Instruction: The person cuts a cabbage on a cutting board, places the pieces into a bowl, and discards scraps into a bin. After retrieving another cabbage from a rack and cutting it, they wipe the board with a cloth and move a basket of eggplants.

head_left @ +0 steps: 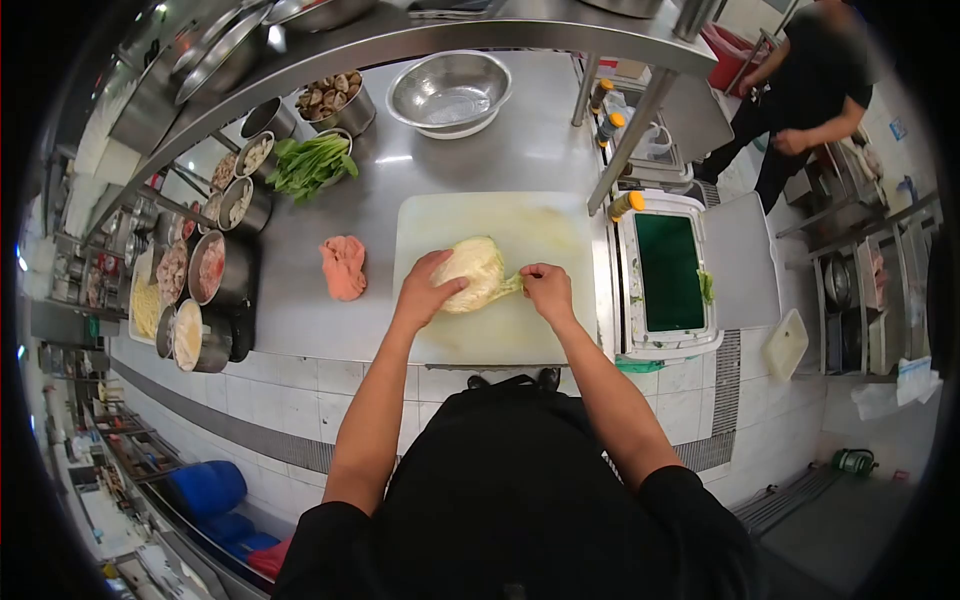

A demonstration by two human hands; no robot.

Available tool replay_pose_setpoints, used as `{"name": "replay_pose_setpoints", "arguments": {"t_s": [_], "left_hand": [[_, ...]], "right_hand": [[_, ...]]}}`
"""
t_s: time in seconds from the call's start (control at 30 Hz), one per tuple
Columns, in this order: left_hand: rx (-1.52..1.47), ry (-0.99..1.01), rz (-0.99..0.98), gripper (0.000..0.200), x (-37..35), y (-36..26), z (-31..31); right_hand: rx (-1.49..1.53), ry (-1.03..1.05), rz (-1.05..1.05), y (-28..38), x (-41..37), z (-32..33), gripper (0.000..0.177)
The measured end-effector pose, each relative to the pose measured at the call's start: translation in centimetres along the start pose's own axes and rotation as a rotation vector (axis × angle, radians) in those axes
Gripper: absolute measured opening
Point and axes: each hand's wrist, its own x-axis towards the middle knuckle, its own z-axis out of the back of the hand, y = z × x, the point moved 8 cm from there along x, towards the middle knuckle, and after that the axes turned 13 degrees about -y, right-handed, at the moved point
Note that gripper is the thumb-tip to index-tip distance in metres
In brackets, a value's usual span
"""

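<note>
A pale cabbage [473, 272] lies on the white cutting board [540, 335]. My left hand [428, 290] is wrapped round its left side, the thumb on top and the fingers along the far edge. At the cabbage's right side a thin greenish strip of leaf [512, 286] sticks out. The tip of that strip is pinched between the thumb and fingers of my right hand [548, 291], just above the board. A crumpled pink cloth [343, 267] rests on the steel counter to the left of the board.
A steel bowl [449, 92] stands behind the board. Leafy greens [309, 163] and several pots of ingredients [211, 268] line the left. To the right is an open bin with a green inside [670, 272]. Another person [800, 90] is at the far right. A steel shelf [545, 38] hangs overhead.
</note>
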Motion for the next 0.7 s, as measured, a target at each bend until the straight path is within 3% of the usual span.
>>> {"name": "replay_pose_setpoints", "arguments": {"t_s": [0.03, 0.1, 0.13, 0.2, 0.33, 0.4, 0.43, 0.5, 0.53, 0.57, 0.63, 0.7], "left_hand": [[0.014, 0.008, -0.003, 0.069, 0.4, 0.5, 0.0], [-0.269, 0.062, 0.316, 0.069, 0.3, 2.7, -0.1], [-0.251, 0.061, 0.322, 0.069, 0.0, 2.5, 0.0], [-0.332, 0.057, 0.402, 0.076, 0.3, 2.1, -0.1], [-0.160, 0.062, 0.275, 0.084, 0.8, 0.3, -0.6], [-0.363, 0.055, 0.524, 0.079, 0.4, 1.2, -1.1], [-0.358, 0.048, 0.521, 0.079, 0.4, 1.3, -0.9], [-0.718, -0.071, 0.824, 0.066, -0.5, 2.6, -0.9], [-0.835, -0.122, 0.842, 0.056, -0.8, 2.2, -1.2], [-0.833, -0.130, 0.839, 0.056, -1.1, 1.9, -1.5], [-1.251, -0.208, 0.788, 0.056, -1.0, 0.6, -1.7], [-1.352, -0.179, 0.782, 0.057, -0.9, 0.3, -1.8]], "right_hand": [[0.014, 0.001, -0.008, -0.5, 0.2, -0.1, 0.023], [-0.039, -0.073, 0.129, -0.1, 0.4, -0.1, 0.030], [-0.027, -0.062, 0.121, -0.5, 0.1, -0.7, 0.030], [0.455, -0.079, 0.148, 1.3, 0.0, -1.3, 0.031], [0.335, 0.169, 0.168, 3.4, -0.6, -3.2, 0.030], [0.327, 0.238, 0.087, 3.5, -0.6, -2.9, 0.027], [0.332, 0.243, 0.092, 3.6, -0.8, -2.6, 0.027], [0.178, 0.353, 0.114, 3.2, -2.1, -2.5, 0.021], [0.183, 0.357, 0.117, 3.2, -2.9, -2.1, 0.021], [0.177, 0.419, 0.160, 3.4, -4.2, -2.1, 0.020], [0.169, 0.486, 0.208, 3.4, -6.1, -1.6, 0.020], [0.300, 0.493, 0.179, 3.0, -6.4, 0.3, 0.020]]}}
